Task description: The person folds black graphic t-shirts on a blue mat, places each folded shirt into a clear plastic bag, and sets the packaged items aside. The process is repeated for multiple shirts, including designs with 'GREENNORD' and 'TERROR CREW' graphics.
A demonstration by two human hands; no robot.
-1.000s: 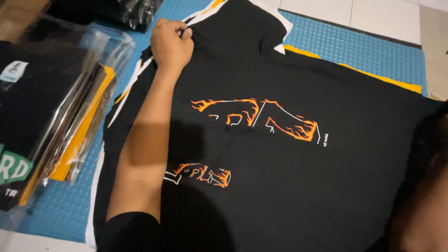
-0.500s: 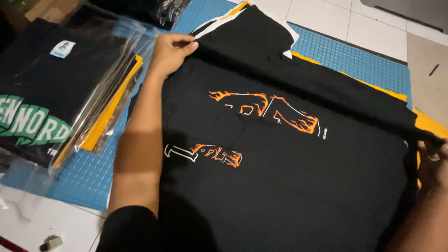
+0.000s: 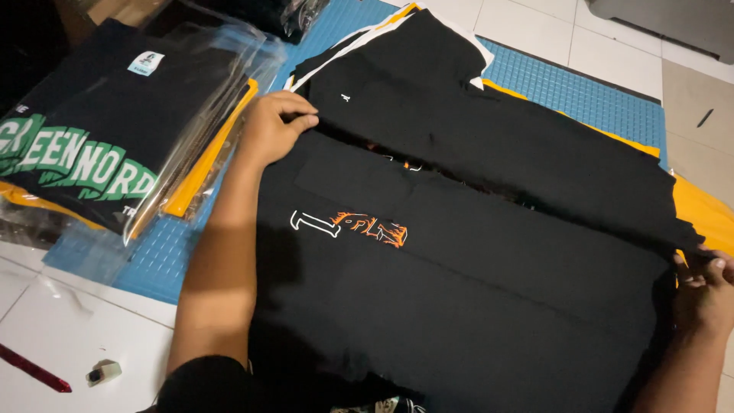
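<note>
A black t-shirt [image 3: 474,283] with orange flame lettering lies spread over a blue cutting mat [image 3: 581,92]. Its far part is folded over toward me, and the fold hides most of the large print. My left hand [image 3: 277,126] pinches the folded edge at the shirt's left side. At the right side my right hand [image 3: 705,287] grips the same folded edge. More black, white and yellow garments lie stacked underneath and behind it.
A stack of bagged black shirts [image 3: 115,130] in clear plastic sits at the left, partly on the mat. On the white tiled floor at lower left lie a red pen [image 3: 34,369] and a small white object [image 3: 104,372].
Both hands have pulled the shirt's far part toward me, folding it over the big flame print. The view has shifted so the bagged stack shows more.
</note>
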